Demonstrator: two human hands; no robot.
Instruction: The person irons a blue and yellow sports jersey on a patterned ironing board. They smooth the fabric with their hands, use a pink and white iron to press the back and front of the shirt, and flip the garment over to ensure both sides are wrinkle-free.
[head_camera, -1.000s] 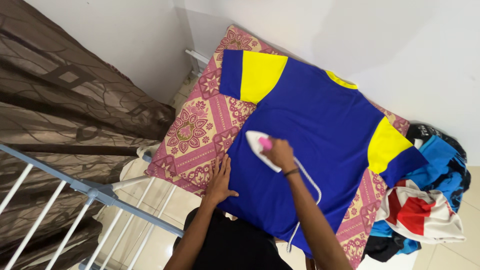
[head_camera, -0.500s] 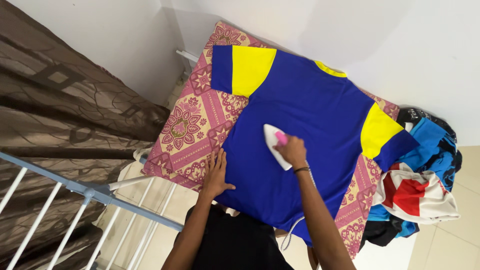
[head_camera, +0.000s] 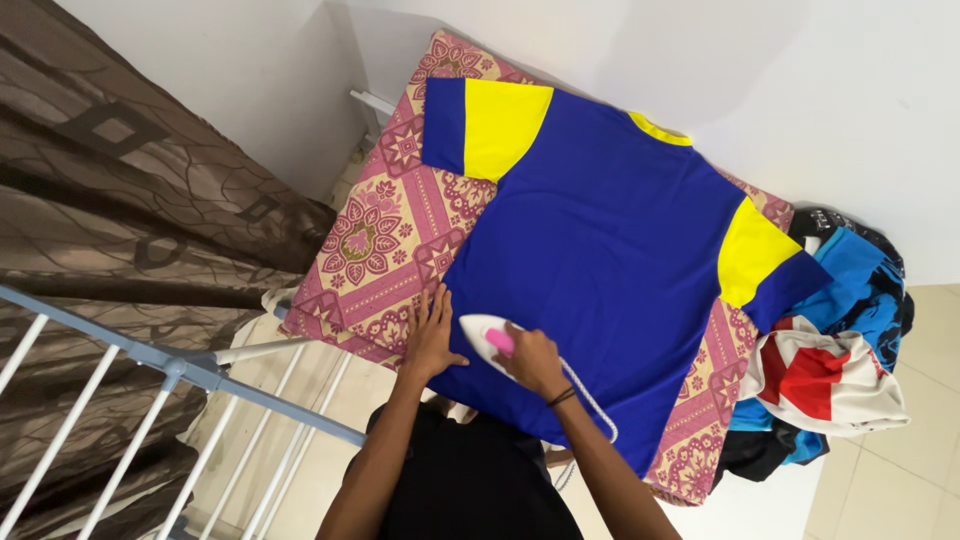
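Here: blue shirt (head_camera: 600, 270), likely soft, light, creasing easily, pinned at hem by left hand (head_camera: 432, 335), fingers spread flat; right hand (head_camera: 532, 358) closed round white iron (head_camera: 485, 333), gripping its pink handle.

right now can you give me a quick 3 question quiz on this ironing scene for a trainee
1. True or false: the iron rests on the blue shirt.
2. Which hand grips the iron's handle?
3. The left hand lies: A) on the clothes pile B) flat at the shirt's edge beside the iron C) on the curtain

Key:
1. True
2. The right hand
3. B
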